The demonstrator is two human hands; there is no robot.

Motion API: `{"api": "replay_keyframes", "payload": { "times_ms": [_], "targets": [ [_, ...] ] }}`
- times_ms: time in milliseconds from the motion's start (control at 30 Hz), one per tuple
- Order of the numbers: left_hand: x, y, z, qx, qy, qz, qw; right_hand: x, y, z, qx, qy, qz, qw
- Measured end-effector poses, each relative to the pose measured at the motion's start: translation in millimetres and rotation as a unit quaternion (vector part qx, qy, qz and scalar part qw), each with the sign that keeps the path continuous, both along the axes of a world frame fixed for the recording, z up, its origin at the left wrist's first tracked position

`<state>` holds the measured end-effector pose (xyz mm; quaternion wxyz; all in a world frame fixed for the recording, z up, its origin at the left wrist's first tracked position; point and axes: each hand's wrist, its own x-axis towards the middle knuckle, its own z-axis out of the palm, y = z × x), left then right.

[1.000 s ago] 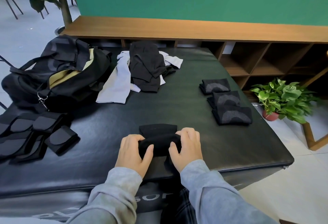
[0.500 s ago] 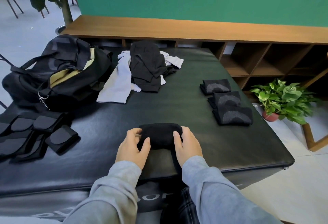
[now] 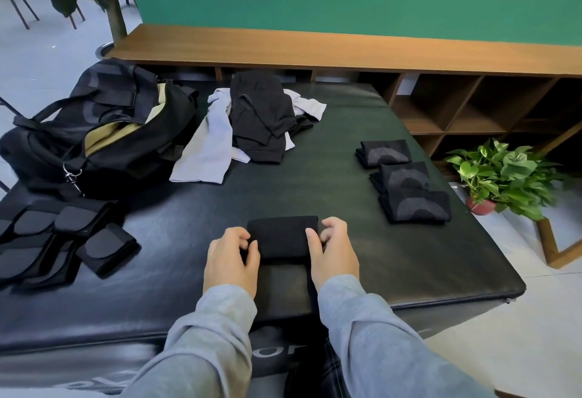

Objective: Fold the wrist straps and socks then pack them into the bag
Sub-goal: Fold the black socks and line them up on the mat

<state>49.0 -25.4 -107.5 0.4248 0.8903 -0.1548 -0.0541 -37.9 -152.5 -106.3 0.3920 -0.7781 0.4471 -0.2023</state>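
Both hands, left hand point(image 3: 231, 257) and right hand point(image 3: 334, 251), pinch the folded black sock point(image 3: 283, 235) at its ends with curled fingers; soft, light, likely to spring open unless gripped across the fold.

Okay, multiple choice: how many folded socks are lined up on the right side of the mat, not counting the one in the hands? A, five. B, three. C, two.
B: three folded socks with grey arcs sit in a row on the mat, apart from the black sock both hands hold.

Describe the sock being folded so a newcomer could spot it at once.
On the black padded table, look at the near edge, between the left hand and right hand. The plain black sock lies there; the folded socks to its right carry grey arcs.
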Motion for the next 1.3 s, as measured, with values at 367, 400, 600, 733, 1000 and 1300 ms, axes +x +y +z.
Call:
{"api": "replay_keyframes", "payload": {
  "times_ms": [367,400,600,733,1000,1300],
  "targets": [
    [-0.7,5.3,-2.3,0.101,-0.016,-0.072,0.992,5.1,20.6,-11.9,-0.377,0.062,0.202,0.902],
    [-1.6,5.9,-1.3,0.108,-0.019,-0.082,0.991,4.7,21.1,-11.7,-0.366,0.080,0.201,0.905],
    [-6.2,5.9,6.1,0.124,-0.024,-0.118,0.985,-3.1,23.0,-10.8,-0.296,0.136,0.148,0.934],
    [-8.1,6.3,7.1,0.100,-0.018,-0.109,0.989,-16.1,13.4,-11.8,-0.275,0.179,0.138,0.935],
    [-10.7,5.7,5.3,0.057,-0.033,-0.101,0.993,-63.9,-26.1,-10.0,-0.232,0.221,0.043,0.946],
    [-11.4,6.2,5.3,0.044,-0.040,-0.105,0.993,-102.4,-71.7,-1.2,-0.185,0.259,-0.001,0.948]
  ]
}}
